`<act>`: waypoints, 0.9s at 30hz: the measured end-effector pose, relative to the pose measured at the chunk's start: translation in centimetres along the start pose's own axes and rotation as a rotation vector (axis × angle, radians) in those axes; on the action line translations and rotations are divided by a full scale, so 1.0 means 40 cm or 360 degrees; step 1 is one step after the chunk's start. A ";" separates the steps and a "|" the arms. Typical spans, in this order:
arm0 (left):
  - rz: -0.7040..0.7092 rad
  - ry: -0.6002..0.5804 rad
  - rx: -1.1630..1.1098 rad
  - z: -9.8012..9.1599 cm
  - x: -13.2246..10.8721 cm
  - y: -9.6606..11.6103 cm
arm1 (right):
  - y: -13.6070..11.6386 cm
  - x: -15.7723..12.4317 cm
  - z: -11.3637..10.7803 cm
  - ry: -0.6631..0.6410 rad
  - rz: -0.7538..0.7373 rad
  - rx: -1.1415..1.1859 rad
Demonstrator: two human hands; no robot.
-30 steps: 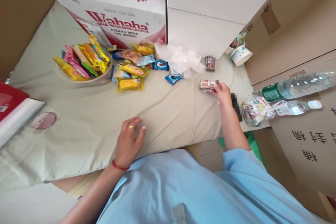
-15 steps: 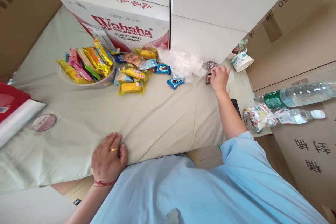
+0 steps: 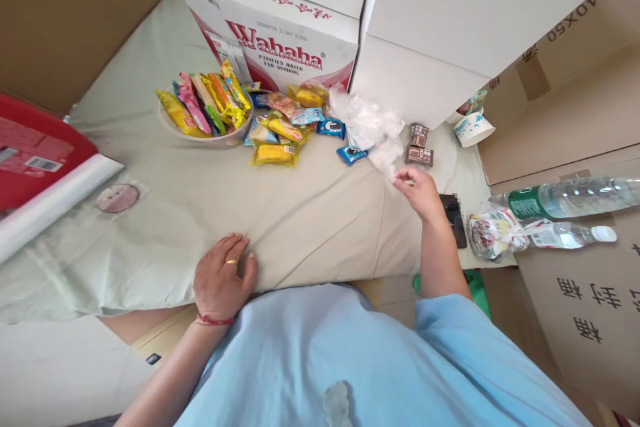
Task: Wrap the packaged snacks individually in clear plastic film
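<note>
My right hand [image 3: 417, 192] pinches a corner of a crumpled clear plastic bag [image 3: 367, 119], which stretches toward my fingertips. Just beyond that hand lie two small brown cocoa packets [image 3: 420, 156]. Left of the bag is a loose pile of wrapped snacks [image 3: 283, 127], in yellow, blue and pink wrappers. A clear plastic bowl [image 3: 200, 139] farther left holds several upright snack packets. My left hand [image 3: 225, 277] rests palm down on the cloth at the near edge, fingers stretched out and holding nothing.
A Wahaha carton [image 3: 280, 47] and white boxes [image 3: 420, 73] stand along the back. At right are a paper cup [image 3: 473, 130], a black phone-like object [image 3: 453, 220] and two water bottles [image 3: 575, 197]. A red container [image 3: 40, 153] and a round pinkish disc [image 3: 117, 198] are at left.
My right hand has moved from the cocoa packets toward me and now pulls out a corner of the plastic bag. My left hand stays on the cloth. The view has shifted.
</note>
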State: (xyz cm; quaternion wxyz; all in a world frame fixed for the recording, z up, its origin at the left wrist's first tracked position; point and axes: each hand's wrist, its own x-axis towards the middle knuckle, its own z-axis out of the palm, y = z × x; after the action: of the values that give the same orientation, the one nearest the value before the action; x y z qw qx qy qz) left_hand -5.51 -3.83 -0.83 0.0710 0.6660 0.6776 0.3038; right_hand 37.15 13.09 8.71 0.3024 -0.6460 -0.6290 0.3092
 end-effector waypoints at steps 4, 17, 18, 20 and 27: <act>-0.0357 -0.0024 -0.0348 -0.015 0.028 0.067 | -0.018 -0.198 0.131 -0.0144 0.0252 0.0692; -0.0936 -0.0907 -0.1838 0.110 0.119 0.260 | -0.101 -0.272 0.312 -0.0620 0.0121 0.0817; -0.0998 -0.0848 -0.1875 0.110 0.114 0.251 | -0.096 -0.266 0.309 -0.0577 0.0168 0.0862; -0.1118 -0.0733 -0.1970 0.105 0.107 0.235 | -0.087 -0.259 0.305 -0.0464 0.0274 0.1008; -0.1251 -0.0654 -0.2159 0.076 0.116 0.208 | -0.063 -0.259 0.276 -0.0244 0.0571 0.1513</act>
State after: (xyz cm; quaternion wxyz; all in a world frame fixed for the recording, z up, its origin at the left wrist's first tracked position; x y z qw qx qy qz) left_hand 2.69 0.93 2.37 0.6840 0.2338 0.5038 0.4729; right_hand 26.77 2.80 3.97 0.4580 -0.5104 -0.3186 0.6544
